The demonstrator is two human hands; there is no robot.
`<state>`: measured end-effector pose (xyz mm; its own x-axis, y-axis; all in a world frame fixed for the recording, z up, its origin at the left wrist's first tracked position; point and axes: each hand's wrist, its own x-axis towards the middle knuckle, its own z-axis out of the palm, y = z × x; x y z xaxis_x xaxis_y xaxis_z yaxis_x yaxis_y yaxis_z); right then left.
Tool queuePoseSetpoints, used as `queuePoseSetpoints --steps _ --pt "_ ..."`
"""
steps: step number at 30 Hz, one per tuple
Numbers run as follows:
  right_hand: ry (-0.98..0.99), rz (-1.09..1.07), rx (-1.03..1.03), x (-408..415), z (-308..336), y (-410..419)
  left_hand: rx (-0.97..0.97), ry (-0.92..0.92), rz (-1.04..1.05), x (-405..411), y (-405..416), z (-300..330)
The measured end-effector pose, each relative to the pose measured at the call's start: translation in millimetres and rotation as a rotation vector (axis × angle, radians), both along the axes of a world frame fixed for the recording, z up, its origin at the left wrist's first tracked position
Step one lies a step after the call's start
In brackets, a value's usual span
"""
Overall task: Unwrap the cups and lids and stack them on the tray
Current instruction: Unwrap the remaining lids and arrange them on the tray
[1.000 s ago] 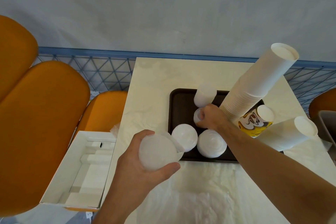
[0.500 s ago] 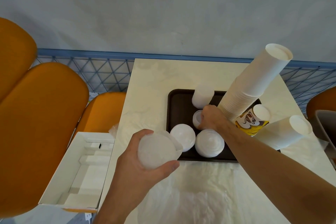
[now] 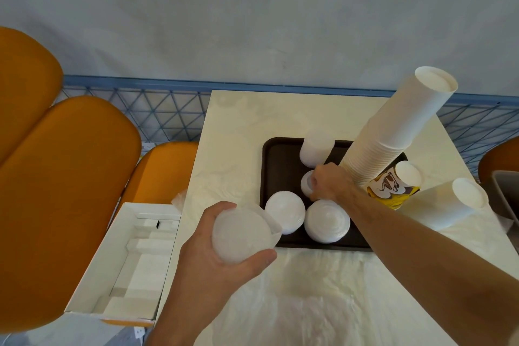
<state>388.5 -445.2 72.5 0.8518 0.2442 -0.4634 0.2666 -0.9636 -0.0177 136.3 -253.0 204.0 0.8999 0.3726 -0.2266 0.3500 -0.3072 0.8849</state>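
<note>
1. The dark brown tray point(image 3: 269, 171) lies on the cream table point(image 3: 241, 126), a little right of the frame's centre.
2. On the tray, a small stack of white lids point(image 3: 306, 183) sits near the middle; the right hand point(image 3: 330, 181) is closed around it, fingers curled over its right side.
3. At 12 o'clock from that stack stands a taller white lid stack point(image 3: 316, 150), close by but apart from the hand.
4. At 7 o'clock from the gripped stack sits a round lid pile point(image 3: 285, 215); at 5 o'clock, a wider lid pile point(image 3: 327, 220) lies under the right wrist. Both rest on the tray's near part.
5. At 3 o'clock rises a tall stack of white paper cups point(image 3: 393, 132), leaning up and to the right, its base on the tray's right end.
6. Just right of that base stands a yellow printed cup point(image 3: 391, 187), and further toward 4 o'clock a second white cup stack point(image 3: 446, 205) tilts right.
7. The left hand point(image 3: 213, 258), at 7 o'clock from the tray, grips a plastic-wrapped bundle of lids point(image 3: 241, 236) above the table's near edge.
8. Clear plastic wrap point(image 3: 309, 303) lies crumpled on the table at 6 o'clock from the tray.
9. At 8 o'clock, off the table, a white open box point(image 3: 132, 264) rests beside orange chairs point(image 3: 64, 191).
</note>
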Motion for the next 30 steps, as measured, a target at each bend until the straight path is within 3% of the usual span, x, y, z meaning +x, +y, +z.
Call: queuePoseSetpoints --steps 10,12,14,17,19,21,26,30 --pt "0.023 0.014 0.057 2.2 19.4 2.6 0.032 -0.008 -0.008 2.6 1.9 -2.1" --pt "-0.053 0.015 0.213 -8.8 45.1 4.4 0.022 -0.010 0.001 4.2 2.5 -1.8" --pt "-0.020 -0.002 0.551 -36.6 84.2 6.5 -0.013 -0.021 0.018 5.6 2.9 -2.5" --pt "0.312 0.115 0.947 -95.3 148.9 5.1 -0.095 -0.020 0.040 8.8 -0.9 -1.4" --pt "0.384 0.235 1.029 -124.5 169.5 4.0 -0.112 -0.015 0.031 12.5 -5.6 -0.8" --pt "0.271 0.281 1.072 -139.0 171.1 4.2 -0.128 -0.032 0.025 15.7 -10.8 0.7" --pt "0.135 0.212 1.249 -149.6 160.6 -0.5 -0.225 -0.106 0.016 17.5 -19.9 7.7" --pt "0.099 0.202 1.232 -156.8 159.0 -10.0 -0.399 -0.108 0.034 17.2 -26.1 11.5"
